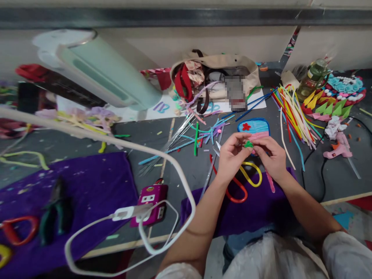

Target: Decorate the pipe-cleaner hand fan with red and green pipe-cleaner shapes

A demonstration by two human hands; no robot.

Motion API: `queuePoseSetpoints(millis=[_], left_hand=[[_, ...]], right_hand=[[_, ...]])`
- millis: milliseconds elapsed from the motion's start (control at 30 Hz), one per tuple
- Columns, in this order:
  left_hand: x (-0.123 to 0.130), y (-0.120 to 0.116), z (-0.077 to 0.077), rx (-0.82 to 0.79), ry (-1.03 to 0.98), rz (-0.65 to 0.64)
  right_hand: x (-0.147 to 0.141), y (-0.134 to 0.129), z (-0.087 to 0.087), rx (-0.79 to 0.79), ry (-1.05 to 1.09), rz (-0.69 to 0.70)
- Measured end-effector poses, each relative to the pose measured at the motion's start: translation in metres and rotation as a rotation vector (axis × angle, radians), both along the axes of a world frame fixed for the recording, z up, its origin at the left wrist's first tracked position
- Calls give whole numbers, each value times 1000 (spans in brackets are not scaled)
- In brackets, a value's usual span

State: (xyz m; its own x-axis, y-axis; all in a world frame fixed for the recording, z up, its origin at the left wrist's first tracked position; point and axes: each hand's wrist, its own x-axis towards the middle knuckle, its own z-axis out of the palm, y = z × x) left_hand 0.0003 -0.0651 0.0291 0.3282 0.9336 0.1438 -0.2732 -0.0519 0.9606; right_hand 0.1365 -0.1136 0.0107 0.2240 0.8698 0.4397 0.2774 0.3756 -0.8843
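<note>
Between my fingertips is a small green pipe-cleaner shape [249, 144], curled like a little flower. My left hand [232, 155] pinches it from one side, and my right hand [270, 155] closes on it from the other. Just beyond my hands lies a flat blue-and-pink pipe-cleaner piece [257, 126] with a red flower [246, 126] on it, partly covered by my fingers. Scissors with one red and one yellow handle [252, 174] rest under my wrists. A pink fuzzy strip [269, 181] shows below my right hand.
Loose pipe cleaners [293, 112] are bunched at right, near a pink glue gun [340, 146] and a glass jug [312, 79]. A cloth bag [247, 64] stands behind. At left are a purple power strip [151, 201], a white lamp cable [186, 186] and pliers [56, 213].
</note>
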Motion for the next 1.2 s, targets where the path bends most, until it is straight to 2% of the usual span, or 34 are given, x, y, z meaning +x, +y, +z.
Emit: queuePoseSetpoints(millis=[433, 600, 800, 1200], left_hand=[[-2, -2, 2, -57, 39, -51], [-3, 0, 3, -34, 90, -58], [-4, 1, 2, 19, 172, -48], [-4, 2, 5, 22, 171, -35]], right_hand=[[3, 1, 7, 85, -100, -30], [5, 1, 9, 37, -127, -49], [8, 1, 9, 57, -114, -43], [9, 1, 10, -26, -36, -41]])
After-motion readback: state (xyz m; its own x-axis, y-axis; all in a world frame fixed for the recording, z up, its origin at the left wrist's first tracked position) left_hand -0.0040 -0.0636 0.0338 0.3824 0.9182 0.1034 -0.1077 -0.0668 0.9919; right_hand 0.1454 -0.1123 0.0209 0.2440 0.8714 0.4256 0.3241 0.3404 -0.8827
